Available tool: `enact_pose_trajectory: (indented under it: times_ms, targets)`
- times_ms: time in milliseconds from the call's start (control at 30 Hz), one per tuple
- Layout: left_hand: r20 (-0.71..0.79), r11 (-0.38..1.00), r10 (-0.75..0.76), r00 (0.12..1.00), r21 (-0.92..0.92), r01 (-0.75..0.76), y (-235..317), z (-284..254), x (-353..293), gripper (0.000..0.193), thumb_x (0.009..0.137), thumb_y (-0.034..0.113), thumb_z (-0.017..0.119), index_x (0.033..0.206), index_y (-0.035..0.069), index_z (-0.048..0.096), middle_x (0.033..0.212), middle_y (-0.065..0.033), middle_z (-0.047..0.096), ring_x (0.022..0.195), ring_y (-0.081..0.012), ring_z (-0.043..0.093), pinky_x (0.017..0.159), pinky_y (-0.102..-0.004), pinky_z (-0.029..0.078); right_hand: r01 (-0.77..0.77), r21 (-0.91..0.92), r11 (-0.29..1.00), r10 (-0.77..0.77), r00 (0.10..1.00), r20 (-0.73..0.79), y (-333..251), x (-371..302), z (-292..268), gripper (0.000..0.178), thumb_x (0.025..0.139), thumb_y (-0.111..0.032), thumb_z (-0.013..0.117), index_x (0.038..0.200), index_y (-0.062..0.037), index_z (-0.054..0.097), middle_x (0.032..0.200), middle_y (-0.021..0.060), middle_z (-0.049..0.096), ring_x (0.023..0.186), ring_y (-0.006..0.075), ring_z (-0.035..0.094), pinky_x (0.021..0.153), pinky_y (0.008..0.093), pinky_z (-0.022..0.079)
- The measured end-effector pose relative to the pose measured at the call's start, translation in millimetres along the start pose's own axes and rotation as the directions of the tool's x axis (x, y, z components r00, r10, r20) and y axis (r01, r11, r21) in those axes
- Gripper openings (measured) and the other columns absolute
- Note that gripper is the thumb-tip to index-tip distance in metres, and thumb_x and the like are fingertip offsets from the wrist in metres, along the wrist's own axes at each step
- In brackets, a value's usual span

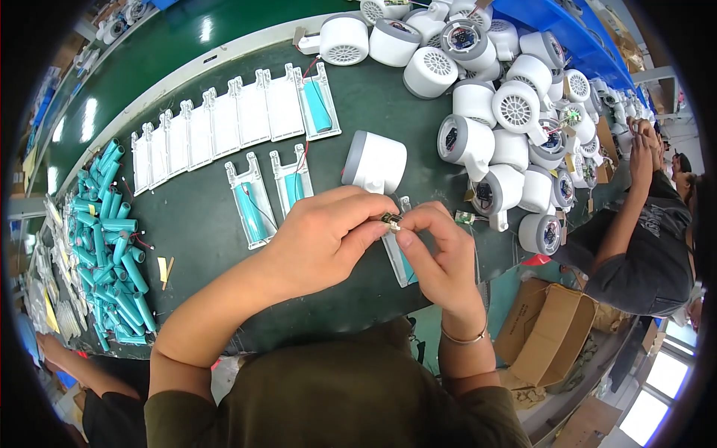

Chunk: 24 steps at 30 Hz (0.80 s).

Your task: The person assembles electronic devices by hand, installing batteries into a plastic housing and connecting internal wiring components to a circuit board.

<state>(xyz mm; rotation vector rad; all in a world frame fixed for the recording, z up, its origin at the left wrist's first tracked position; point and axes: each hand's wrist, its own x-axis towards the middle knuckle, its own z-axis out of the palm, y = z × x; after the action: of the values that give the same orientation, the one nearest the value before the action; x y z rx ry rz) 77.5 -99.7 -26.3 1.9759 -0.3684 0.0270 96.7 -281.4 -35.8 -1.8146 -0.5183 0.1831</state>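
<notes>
Olive cloth of a shirt (336,396) is found nearest to the camera, and above it both bare hands are brought together over the dark green table (336,313). By the left hand (317,231) a small board (389,217) is pinched between thumb and forefinger. By the right hand (441,257) a white part (394,227) at the near edge of this board is pinched, also with thumb and forefinger; whether it is fixed to the board cannot be told. Directly below the grip, and partly hidden by it, a white tray (393,252) is placed, with a teal cell (408,270) lying in it. Its long axis is directed away from the body, with the far end slightly turned to the left, and its right side is covered by the right hand, so this hand is the nearer one to the cell. Just beyond the grip a white housing (379,160) is laid. To the left of the grip, two more trays (249,205) with cells are set, and farther left a pile of loose cells (112,239) is kept. To the right, a second board (464,217) is seen near the right hand, before the heap of housings (515,104).
</notes>
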Motion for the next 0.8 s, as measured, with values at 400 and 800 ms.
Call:
enact_pose_trajectory:
  times_ms: [400, 800]
  targets:
    - [0.042, 0.985, 0.111, 0.993, 0.125, -0.115, -2, 2, 1, 0.02, 0.074, 0.001, 0.063, 0.094, 0.002, 0.062, 0.081, -0.0102, 0.06, 0.07, -0.0247, 0.059, 0.06, -0.031, 0.047, -0.094, -0.002, 0.996, 0.094, 0.992, 0.081, -1, -1, -3, 0.006, 0.077, -0.001, 0.06, 0.081, -0.0007, 0.057, 0.075, 0.0079, 0.057, 0.072, 0.0235, 0.052, 0.066, 0.0315, 0.042]
    - [-0.091, 0.909, 0.285, 0.954, 0.341, -0.239, -2, 16, -2, 0.018, 0.071, -0.006, 0.062, 0.088, -0.003, 0.061, 0.075, -0.0141, 0.058, 0.063, -0.0271, 0.058, 0.056, -0.0319, 0.046, 0.015, -0.132, 0.991, -0.06, 0.935, -0.349, 6, -17, 39, 0.01, 0.072, 0.002, 0.059, 0.081, -0.001, 0.058, 0.073, 0.0092, 0.058, 0.071, 0.0243, 0.053, 0.063, 0.0332, 0.043]
